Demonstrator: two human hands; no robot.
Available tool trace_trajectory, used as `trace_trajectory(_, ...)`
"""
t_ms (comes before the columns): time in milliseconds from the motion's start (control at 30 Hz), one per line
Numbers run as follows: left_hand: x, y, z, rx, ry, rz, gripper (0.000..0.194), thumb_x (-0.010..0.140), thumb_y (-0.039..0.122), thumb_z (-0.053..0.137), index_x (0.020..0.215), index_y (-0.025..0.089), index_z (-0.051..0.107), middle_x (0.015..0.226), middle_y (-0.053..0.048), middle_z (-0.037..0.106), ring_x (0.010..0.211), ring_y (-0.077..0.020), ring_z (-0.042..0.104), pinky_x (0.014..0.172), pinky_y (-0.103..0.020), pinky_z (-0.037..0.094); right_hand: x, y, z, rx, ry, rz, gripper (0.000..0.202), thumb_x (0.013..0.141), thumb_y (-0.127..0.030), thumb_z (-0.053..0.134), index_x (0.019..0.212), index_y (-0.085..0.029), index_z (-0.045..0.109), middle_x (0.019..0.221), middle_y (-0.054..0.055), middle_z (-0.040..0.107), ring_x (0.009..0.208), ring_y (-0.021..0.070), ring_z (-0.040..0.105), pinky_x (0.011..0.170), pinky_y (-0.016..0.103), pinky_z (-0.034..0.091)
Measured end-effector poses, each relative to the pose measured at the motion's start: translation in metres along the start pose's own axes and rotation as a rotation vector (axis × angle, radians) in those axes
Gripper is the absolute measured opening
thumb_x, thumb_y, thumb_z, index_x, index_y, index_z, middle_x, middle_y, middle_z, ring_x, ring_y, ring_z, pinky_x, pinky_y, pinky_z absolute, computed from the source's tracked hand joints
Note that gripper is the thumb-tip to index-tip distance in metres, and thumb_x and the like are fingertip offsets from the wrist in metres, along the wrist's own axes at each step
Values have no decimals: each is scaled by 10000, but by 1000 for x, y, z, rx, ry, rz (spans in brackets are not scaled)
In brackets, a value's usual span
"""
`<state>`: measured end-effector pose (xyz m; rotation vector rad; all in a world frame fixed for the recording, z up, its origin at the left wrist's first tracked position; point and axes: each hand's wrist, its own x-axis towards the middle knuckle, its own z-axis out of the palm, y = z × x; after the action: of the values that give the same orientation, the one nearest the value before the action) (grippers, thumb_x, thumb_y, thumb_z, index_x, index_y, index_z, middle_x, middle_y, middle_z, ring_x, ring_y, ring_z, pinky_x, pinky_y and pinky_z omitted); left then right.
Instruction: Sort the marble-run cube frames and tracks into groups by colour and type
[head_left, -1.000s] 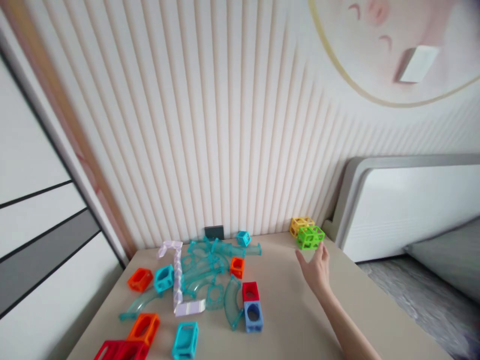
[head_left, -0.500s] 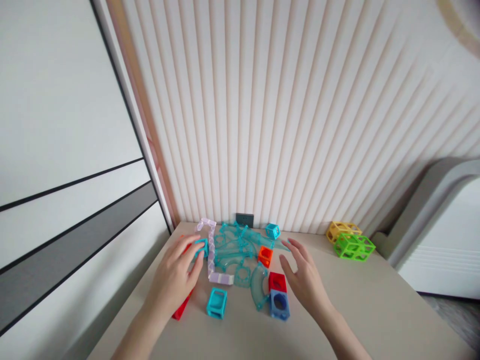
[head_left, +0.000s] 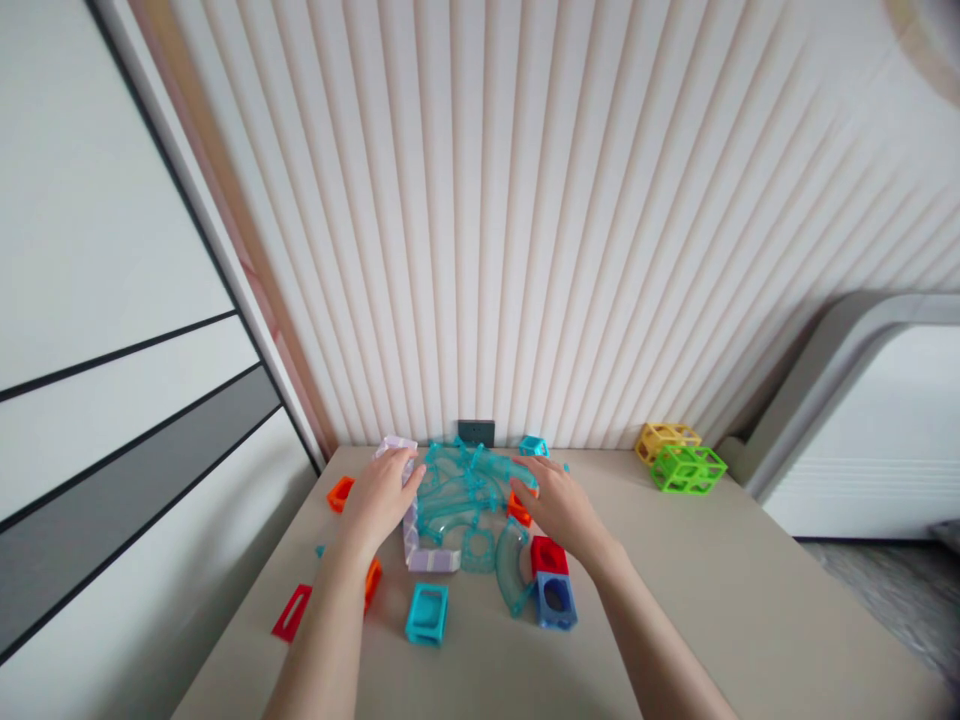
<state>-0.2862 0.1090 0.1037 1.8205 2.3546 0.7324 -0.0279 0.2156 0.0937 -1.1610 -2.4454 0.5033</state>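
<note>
My left hand point(head_left: 381, 497) reaches over the upper part of a lilac segmented strip point(head_left: 433, 560), fingers stretched and thumb apart. Beside it lies a pile of clear teal track pieces point(head_left: 465, 485). My right hand point(head_left: 561, 500) is open above the pile's right side, partly covering an orange cube point(head_left: 518, 508). Whether either hand touches the pieces I cannot tell. A curved teal track point(head_left: 511, 568) lies nearer, beside a red cube point(head_left: 550, 556) and a blue cube point(head_left: 556, 602). A turquoise cube frame point(head_left: 427, 613) sits in front. My left forearm partly hides another orange piece point(head_left: 372, 583).
Left of my left arm are an orange piece point(head_left: 340, 494) and a flat red frame point(head_left: 292, 612). A small turquoise cube point(head_left: 534, 446) and a dark socket point(head_left: 476, 432) are by the ribbed wall. Yellow point(head_left: 666, 440) and green lattice blocks point(head_left: 688, 469) stand at the back right.
My left hand has moved right, from the left-hand cubes to the lilac strip. My right hand has moved left over the orange cube and track pile. The camera view has shifted slightly.
</note>
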Motion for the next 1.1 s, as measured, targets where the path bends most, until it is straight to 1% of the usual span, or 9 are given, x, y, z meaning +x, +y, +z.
trace_trajectory(133,-3,9,-2,-86,-89,80,331,986,380,495,1192,174,651,1219,-124,712,1126,-274,668,977,-411,499,-9,22,-17,11,-39,46,417,977,-398,509,1339,-228,628,1312,108,676,1179,284,643,994,388,466)
trace_trajectory(233,-7,18,-4,-114,-112,107,359,984,414,489,1222,195,643,1209,-114,718,1095,-268,683,946,-401,518,-14,32,-21,-18,-99,78,430,962,-404,531,1341,-222,623,1244,116,705,1133,282,662,964,384,473)
trace_trajectory(433,-22,37,-15,-55,-76,118,348,994,397,487,1261,226,628,1261,-94,706,1144,-266,676,971,-393,517,-12,28,-3,-163,-204,97,444,932,-353,587,1357,-221,593,1243,126,691,1145,301,652,928,378,476)
trace_trajectory(567,-32,53,-19,-28,-85,170,338,1006,393,473,1278,250,612,1259,-76,706,1130,-253,685,946,-376,530,-9,17,9,-210,-260,53,356,902,-312,627,1241,-204,646,1167,119,682,1085,299,670,861,354,490)
trace_trajectory(700,-38,67,-17,2,-125,224,333,999,361,484,1278,235,615,1237,-83,709,1123,-262,688,940,-382,536,-8,16,14,-259,-273,63,226,901,-271,614,1098,-181,680,1154,127,663,1039,292,680,827,344,492)
trace_trajectory(767,-39,72,-17,21,-155,245,329,988,340,499,1277,234,616,1217,-84,713,1104,-264,695,931,-380,540,-9,19,12,-250,-272,64,232,899,-272,613,1105,-189,679,1149,124,664,1038,293,678,832,350,491)
trace_trajectory(900,-48,84,-19,87,-233,294,282,969,290,521,1218,243,644,1144,-76,726,1032,-252,712,874,-352,557,-13,32,2,-163,-245,48,362,887,-321,640,1236,-224,648,1211,116,667,1091,290,663,897,358,479)
trace_trajectory(1000,-65,91,-17,142,-280,328,234,939,268,567,1145,271,678,1111,-65,733,995,-259,717,824,-352,572,-8,44,-4,-114,-140,59,373,944,-349,576,1292,-226,624,1255,115,667,1149,275,643,954,348,457)
trace_trajectory(1100,-89,86,-6,203,-233,360,265,893,287,625,1149,277,690,1094,-76,747,956,-280,726,790,-363,585,9,57,1,-109,7,130,369,992,-327,497,1328,-214,600,1299,118,647,1222,256,603,1019,330,417)
